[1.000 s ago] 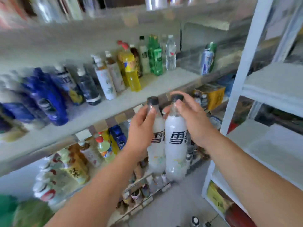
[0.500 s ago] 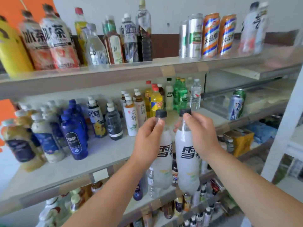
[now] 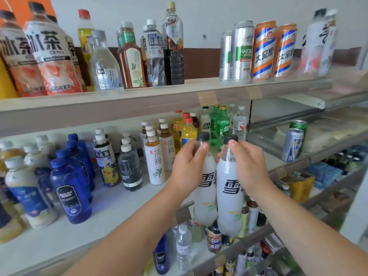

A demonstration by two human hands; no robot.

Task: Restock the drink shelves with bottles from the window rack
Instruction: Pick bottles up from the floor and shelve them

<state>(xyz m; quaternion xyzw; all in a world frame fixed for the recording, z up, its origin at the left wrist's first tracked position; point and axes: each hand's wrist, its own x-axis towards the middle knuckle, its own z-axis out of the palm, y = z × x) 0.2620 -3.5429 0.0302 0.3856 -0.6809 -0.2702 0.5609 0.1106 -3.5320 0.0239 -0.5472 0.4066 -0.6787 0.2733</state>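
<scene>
My left hand (image 3: 189, 168) and right hand (image 3: 249, 166) grip frosted white plastic bottles (image 3: 229, 196) by their necks; swinging bases could topple white-labelled tea bottles (image 3: 156, 162)

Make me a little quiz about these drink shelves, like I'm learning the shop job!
1. True or false: the left hand grips the left white bottle and the right hand grips the right white bottle.
2. Where do the orange striped cans stand? A) on the top shelf B) on the floor C) in a basket
3. Fill in: the bottle marked SODA is coloured ____.

Key: 1 true; 2 A; 3 blue.
</scene>
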